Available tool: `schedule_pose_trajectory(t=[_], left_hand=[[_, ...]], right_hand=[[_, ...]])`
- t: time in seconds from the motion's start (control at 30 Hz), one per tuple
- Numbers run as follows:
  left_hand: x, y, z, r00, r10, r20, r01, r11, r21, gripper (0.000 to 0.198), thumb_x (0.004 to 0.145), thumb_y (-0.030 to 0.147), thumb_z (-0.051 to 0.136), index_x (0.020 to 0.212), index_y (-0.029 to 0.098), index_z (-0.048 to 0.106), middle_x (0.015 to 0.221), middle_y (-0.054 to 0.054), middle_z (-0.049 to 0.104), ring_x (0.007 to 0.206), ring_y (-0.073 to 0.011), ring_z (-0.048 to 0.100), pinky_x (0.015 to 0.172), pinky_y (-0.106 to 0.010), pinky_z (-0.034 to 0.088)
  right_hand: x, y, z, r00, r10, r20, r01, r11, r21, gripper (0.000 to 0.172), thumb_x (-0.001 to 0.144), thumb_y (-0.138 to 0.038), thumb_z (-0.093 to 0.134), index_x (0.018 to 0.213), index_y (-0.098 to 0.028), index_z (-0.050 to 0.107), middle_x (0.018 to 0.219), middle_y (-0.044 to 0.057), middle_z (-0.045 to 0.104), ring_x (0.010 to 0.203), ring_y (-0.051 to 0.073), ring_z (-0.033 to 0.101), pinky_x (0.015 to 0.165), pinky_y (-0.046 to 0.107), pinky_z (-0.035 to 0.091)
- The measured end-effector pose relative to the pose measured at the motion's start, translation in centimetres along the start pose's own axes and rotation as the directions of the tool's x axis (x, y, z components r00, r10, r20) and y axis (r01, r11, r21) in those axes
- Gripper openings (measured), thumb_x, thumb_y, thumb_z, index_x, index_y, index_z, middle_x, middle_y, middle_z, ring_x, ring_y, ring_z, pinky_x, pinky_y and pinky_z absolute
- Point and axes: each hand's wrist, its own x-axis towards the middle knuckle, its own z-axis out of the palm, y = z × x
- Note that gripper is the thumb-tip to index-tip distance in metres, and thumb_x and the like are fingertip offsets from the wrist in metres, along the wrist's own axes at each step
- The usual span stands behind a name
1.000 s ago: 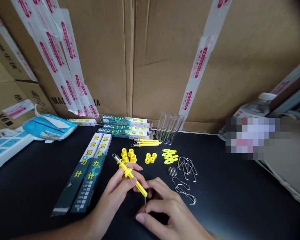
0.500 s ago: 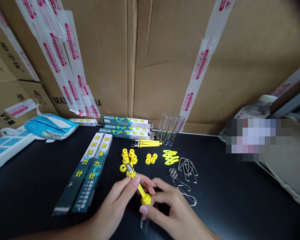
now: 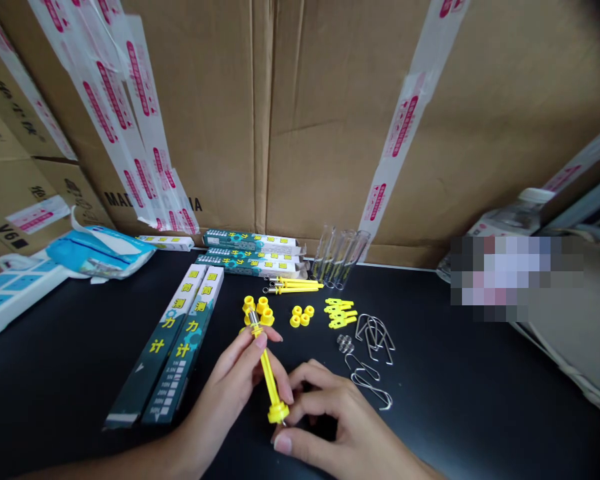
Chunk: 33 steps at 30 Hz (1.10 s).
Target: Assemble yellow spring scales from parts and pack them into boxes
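Observation:
My left hand (image 3: 243, 365) is closed round a yellow spring-scale rod (image 3: 269, 377), held tilted above the black tabletop. A silver spring (image 3: 253, 318) sits at the rod's upper end, beside a yellow collar. At its lower end is a yellow cap (image 3: 278, 412). My right hand (image 3: 330, 413) is closed by that cap, thumb and fingers pinching a small metal piece (image 3: 283, 423), mostly hidden. Beyond my hands stand several larger yellow caps (image 3: 263, 305) and smaller yellow rings (image 3: 295, 321). Yellow flat tabs (image 3: 341, 313), metal hooks (image 3: 375, 339) and small metal nuts (image 3: 345, 344) lie to the right.
Clear tubes (image 3: 334, 263) stand by the cardboard (image 3: 320, 133), near more yellow rods (image 3: 300, 287). Printed boxes (image 3: 190, 340) lie at left and stacked behind (image 3: 250, 253). A power strip (image 3: 17, 293), blue tissue pack (image 3: 100, 252), bottle (image 3: 515, 213) and beige bag (image 3: 570, 333) flank the table.
The rod has become steeper, with its spring end a little further left and up. My left fingers have shifted along it, and its lower cap shows more clearly beside my right hand.

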Motion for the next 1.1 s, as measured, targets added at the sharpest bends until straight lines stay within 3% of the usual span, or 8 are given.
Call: schedule_pose_trajectory(t=[0.23, 0.37, 0.6, 0.77, 0.93, 1.1], left_hand=[[0.0, -0.3, -0.2, 0.999, -0.025, -0.032, 0.026, 1.000, 0.008, 0.037, 0.092, 0.054, 0.061, 0.103, 0.019, 0.055, 0.052, 0.004, 0.062, 0.048, -0.0175, 0.064, 0.050, -0.024, 0.049], [0.2, -0.5, -0.2, 0.999, -0.020, -0.038, 0.019, 1.000, -0.020, 0.040, 0.089, 0.058, 0.063, 0.100, 0.020, 0.053, 0.045, 0.007, 0.056, 0.042, -0.0183, 0.063, 0.042, -0.023, 0.049], [0.1, -0.8, -0.6, 0.996, -0.073, -0.043, 0.078, 0.992, 0.102, 0.051, 0.087, 0.069, 0.056, 0.103, 0.022, 0.051, 0.040, 0.009, 0.053, 0.024, -0.0103, 0.041, 0.024, -0.014, 0.029], [0.0, -0.8, -0.6, 0.996, -0.091, -0.015, 0.092, 0.976, 0.197, 0.055, 0.088, 0.075, 0.047, 0.098, 0.022, 0.055, 0.037, 0.009, 0.050, 0.023, -0.0083, 0.033, 0.024, -0.013, 0.022], [-0.2, -1.0, -0.4, 0.994, -0.075, 0.076, 0.065, 0.989, 0.131, 0.054, 0.086, 0.075, 0.052, 0.081, 0.021, 0.053, 0.036, 0.009, 0.046, 0.023, -0.0069, 0.034, 0.027, -0.013, 0.022], [-0.5, -1.3, -0.5, 0.991, -0.102, 0.091, 0.095, 0.992, 0.079, 0.055, 0.083, 0.074, 0.059, 0.075, 0.020, 0.051, 0.038, 0.008, 0.046, 0.029, -0.0094, 0.046, 0.032, -0.014, 0.032]], right_hand=[[0.0, -0.3, -0.2, 0.993, -0.064, 0.100, 0.066, 0.998, -0.015, 0.023, 0.086, -0.047, 0.073, 0.088, -0.025, 0.082, 0.098, 0.004, 0.072, 0.097, 0.020, 0.063, 0.089, 0.032, 0.049], [0.1, -0.5, -0.4, 0.992, -0.085, 0.098, 0.084, 0.996, 0.018, 0.025, 0.089, -0.045, 0.071, 0.097, -0.023, 0.080, 0.101, 0.005, 0.074, 0.098, 0.020, 0.064, 0.091, 0.031, 0.049], [0.1, -0.3, -0.3, 0.993, -0.101, 0.057, 0.101, 0.995, 0.007, 0.022, 0.095, -0.036, 0.065, 0.097, -0.019, 0.078, 0.096, 0.006, 0.075, 0.090, 0.018, 0.065, 0.085, 0.029, 0.049], [0.0, 0.2, -0.1, 0.993, -0.099, 0.059, 0.101, 0.995, -0.026, 0.028, 0.098, -0.038, 0.058, 0.090, -0.019, 0.078, 0.088, 0.007, 0.074, 0.084, 0.019, 0.065, 0.079, 0.028, 0.049], [-0.1, 0.2, 0.0, 0.992, -0.127, 0.007, 0.127, 0.991, -0.053, 0.034, 0.101, -0.038, 0.053, 0.086, -0.018, 0.076, 0.082, 0.005, 0.072, 0.077, 0.016, 0.067, 0.072, 0.024, 0.049], [-0.3, -0.1, -0.9, 0.985, -0.130, -0.111, 0.116, 0.985, -0.124, 0.028, 0.103, -0.030, 0.051, 0.089, -0.019, 0.072, 0.081, 0.003, 0.072, 0.074, 0.015, 0.067, 0.069, 0.022, 0.048]])
